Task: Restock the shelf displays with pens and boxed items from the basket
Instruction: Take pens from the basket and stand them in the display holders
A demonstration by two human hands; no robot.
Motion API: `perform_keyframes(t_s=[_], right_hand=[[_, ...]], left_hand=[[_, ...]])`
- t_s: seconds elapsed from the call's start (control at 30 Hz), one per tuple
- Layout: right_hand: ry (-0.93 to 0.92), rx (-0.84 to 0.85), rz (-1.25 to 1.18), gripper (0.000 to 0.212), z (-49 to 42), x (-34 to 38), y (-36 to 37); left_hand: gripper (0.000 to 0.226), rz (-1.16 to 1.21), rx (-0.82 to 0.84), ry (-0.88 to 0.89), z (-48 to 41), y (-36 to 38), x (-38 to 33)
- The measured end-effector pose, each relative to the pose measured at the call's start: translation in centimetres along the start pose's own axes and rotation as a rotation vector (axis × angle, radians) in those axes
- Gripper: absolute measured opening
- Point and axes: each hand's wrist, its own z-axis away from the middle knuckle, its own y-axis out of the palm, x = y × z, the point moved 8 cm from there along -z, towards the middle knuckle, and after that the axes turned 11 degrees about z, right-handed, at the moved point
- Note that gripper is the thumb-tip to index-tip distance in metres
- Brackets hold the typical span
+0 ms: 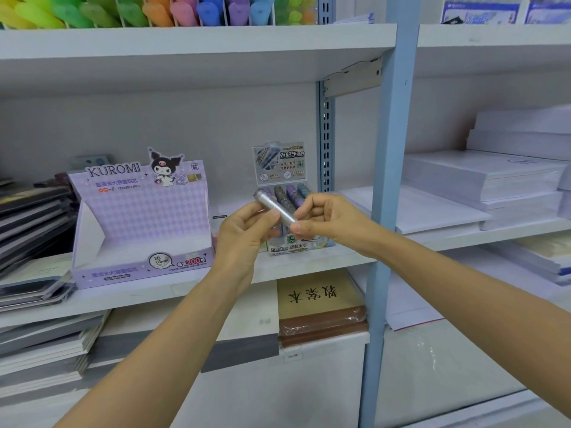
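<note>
Head view:

- Silver tube (271,204); a short glittery cylinder at frame centre, held in front of the middle shelf; tilted, rounded end toward upper left, other end toward lower right; held by both hands.
- Left hand (244,231); centre of frame, forearm rising from the lower left; fingers curled behind the tube, thumb laid against its near side; grips the tube's middle.
- Right hand (329,217); just right of centre, forearm entering from the lower right; thumb and forefinger pinch the tube's lower right end; remaining fingers loosely curled.
- Small display box (279,163); directly behind the hands on the middle shelf; upright printed header card; a row of purple and dark tubes stands in it, partly hidden by the hands.
- Kuromi display box (139,211); lilac, open-fronted, left of centre on the same shelf; cartoon figure on the back panel; near the small display box but apart from it.
- Middle shelf (278,267); white board crossing the frame, bearing both boxes.
- Coloured pens (154,10); upper left, in dividers on the top shelf; green, orange, pink, blue, purple.
- Dark notebooks (31,217); slanted stack at left edge.
- Blue upright post (389,180); right of centre, top to bottom.
- White paper stacks (482,180); right side, beyond the post.
- Brown book (315,296); lower centre, below the middle shelf; black characters on its cover.
</note>
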Motion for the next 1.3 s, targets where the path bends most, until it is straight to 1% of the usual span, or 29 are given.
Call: perform_keyframes(t_s=[0.03,0.1,0.17,0.2,0.27,0.33,0.37,0.43,0.5,0.53,0.6,0.67,0.73,0.9,1.1,1.23,1.3], right_hand=[[-0.003,-0.006,0.04,0.024,0.1,0.1,-0.1],[-0.021,-0.083,0.062,0.021,0.1,0.4,-0.7],[-0.052,-0.152,0.048,0.025,0.0,0.9,-1.5],[-0.072,-0.149,0.071,0.027,-0.1,1.2,-1.6],[-0.097,-0.104,0.157,0.024,-0.3,1.7,-1.2],[-0.102,-0.122,0.191,0.019,-0.3,1.8,-1.5],[-0.102,-0.165,0.19,0.018,-0.3,1.9,-2.0],[-0.081,-0.285,0.184,0.017,-0.2,1.6,-3.6],[-0.053,-0.393,0.193,0.017,0.0,1.2,-5.2],[-0.036,-0.43,0.218,0.017,0.1,0.9,-5.7],[0.005,-0.461,0.283,0.017,0.1,0.2,-6.1],[0.034,-0.457,0.325,0.016,0.1,-0.4,-5.8],[0.044,-0.445,0.369,0.016,0.1,-0.7,-5.4],[0.034,-0.36,0.445,0.018,-0.3,-1.0,-4.1],[-0.002,-0.291,0.712,0.018,-1.4,-0.5,-3.6],[0.009,-0.28,0.717,0.026,-2.0,-0.6,-3.7],[0.015,-0.287,0.714,0.021,-2.2,-0.8,-3.6]], left_hand=[[0.028,-0.022,0.019,0.003,0.1,0.3,0.0],[0.024,-0.098,0.07,0.031,0.2,0.9,-0.1],[0.027,-0.175,0.13,0.075,0.4,1.9,-0.4],[0.028,-0.204,0.163,0.092,0.5,2.4,-0.6],[0.027,-0.265,0.214,0.115,0.6,3.1,-0.6],[0.025,-0.363,0.194,0.142,0.5,3.0,-0.4],[0.024,-0.458,0.165,0.172,0.4,2.6,-0.3],[0.027,-0.728,0.127,0.297,0.7,1.9,-0.4],[0.031,-0.988,0.172,0.436,1.7,2.0,-0.2],[0.035,-1.089,0.216,0.47,2.2,2.0,0.3],[0.046,-1.25,0.299,0.47,3.0,1.9,1.7],[0.056,-1.362,0.348,0.441,3.4,1.8,3.0],[0.06,-1.407,0.359,0.443,3.6,1.8,3.5],[0.06,-1.446,0.356,0.452,3.4,1.8,3.5],[0.06,-1.444,0.368,0.449,3.5,1.7,3.7],[0.061,-1.437,0.372,0.448,3.4,1.6,3.7],[0.061,-1.425,0.376,0.451,3.5,1.6,3.8]])
